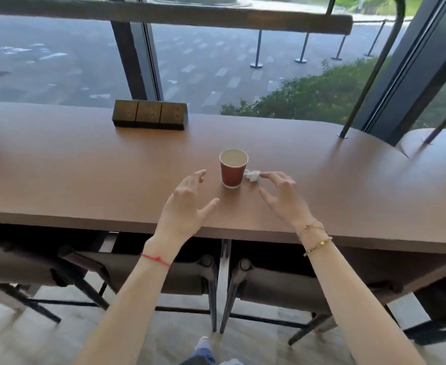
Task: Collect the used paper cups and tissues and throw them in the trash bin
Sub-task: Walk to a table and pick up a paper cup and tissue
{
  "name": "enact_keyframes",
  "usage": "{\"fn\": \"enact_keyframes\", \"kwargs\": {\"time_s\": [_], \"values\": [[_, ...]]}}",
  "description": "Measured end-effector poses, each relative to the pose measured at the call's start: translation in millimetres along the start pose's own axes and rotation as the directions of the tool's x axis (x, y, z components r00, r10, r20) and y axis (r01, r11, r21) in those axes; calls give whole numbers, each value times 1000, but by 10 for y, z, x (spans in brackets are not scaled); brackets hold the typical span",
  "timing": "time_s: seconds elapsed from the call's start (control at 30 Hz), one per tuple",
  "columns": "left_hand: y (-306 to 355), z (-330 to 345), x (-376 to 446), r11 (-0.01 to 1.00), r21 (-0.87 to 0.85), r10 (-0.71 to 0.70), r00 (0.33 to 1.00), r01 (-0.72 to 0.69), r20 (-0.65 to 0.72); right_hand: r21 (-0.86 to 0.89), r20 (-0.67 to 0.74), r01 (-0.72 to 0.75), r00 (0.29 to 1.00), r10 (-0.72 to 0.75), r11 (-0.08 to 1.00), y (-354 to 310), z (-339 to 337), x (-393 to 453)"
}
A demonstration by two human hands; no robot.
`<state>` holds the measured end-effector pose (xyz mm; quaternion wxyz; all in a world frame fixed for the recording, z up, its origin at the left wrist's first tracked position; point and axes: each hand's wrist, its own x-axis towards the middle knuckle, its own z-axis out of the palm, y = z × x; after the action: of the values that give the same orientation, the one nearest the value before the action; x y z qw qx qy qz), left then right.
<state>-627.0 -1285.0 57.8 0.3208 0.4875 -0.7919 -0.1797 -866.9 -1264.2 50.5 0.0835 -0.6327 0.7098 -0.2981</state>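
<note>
A red paper cup [232,169] with a white inside stands upright on the long brown counter [84,167]. A small crumpled white tissue [252,175] lies right beside the cup, on its right. My left hand [187,201] hovers open just left of the cup, fingers spread, not touching it. My right hand [282,193] is open to the right of the cup, and its fingertips reach the tissue's right edge. Neither hand holds anything. No trash bin is in view.
A dark wooden socket box [149,114] sits at the back of the counter by the window. A thin metal pole [361,90] rises from the counter at the right. Stools [282,285] are tucked under the counter's front edge.
</note>
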Motion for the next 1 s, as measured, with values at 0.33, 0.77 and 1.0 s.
{"fn": "enact_keyframes", "kwargs": {"time_s": [0.33,0.77,1.0], "values": [[-202,452,891,996,-85,4,990,8,139,-109,90,-89,991,99,990,101,490,651],[-258,615,1148,971,-239,48,983,-4,177,-5,-94,-229,969,228,973,140,559,558],[-425,414,963,959,-280,88,985,-44,146,56,-197,-231,951,237,971,51,407,97]]}}
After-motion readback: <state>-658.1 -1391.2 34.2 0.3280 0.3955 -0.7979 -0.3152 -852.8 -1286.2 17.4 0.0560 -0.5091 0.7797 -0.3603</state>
